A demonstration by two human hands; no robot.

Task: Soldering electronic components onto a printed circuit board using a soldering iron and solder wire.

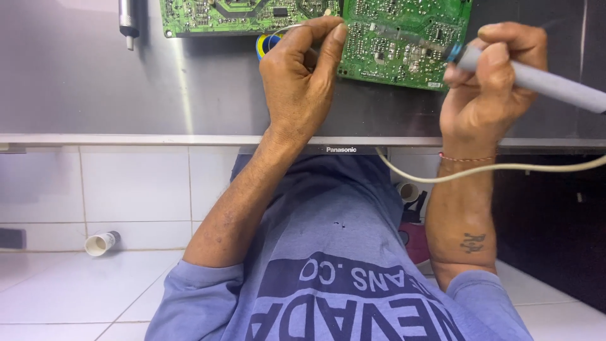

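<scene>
Here, the right hand [489, 76] is gripping a soldering iron [536, 79], tip on the board [404, 38]. The left hand [303, 76] is pinching solder wire [284, 28] beside it.

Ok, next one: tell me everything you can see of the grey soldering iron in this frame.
The soldering iron has a plain grey, plastic-looking cylindrical handle with a blue collar at the front and a slim metal shaft. It lies slanted, its tip over the green circuit board; whether it touches is unclear. The right hand grips it near the collar like a pen. The handle's back end runs off the frame's edge. A pale cord crosses the wrist, likely its lead.
</scene>
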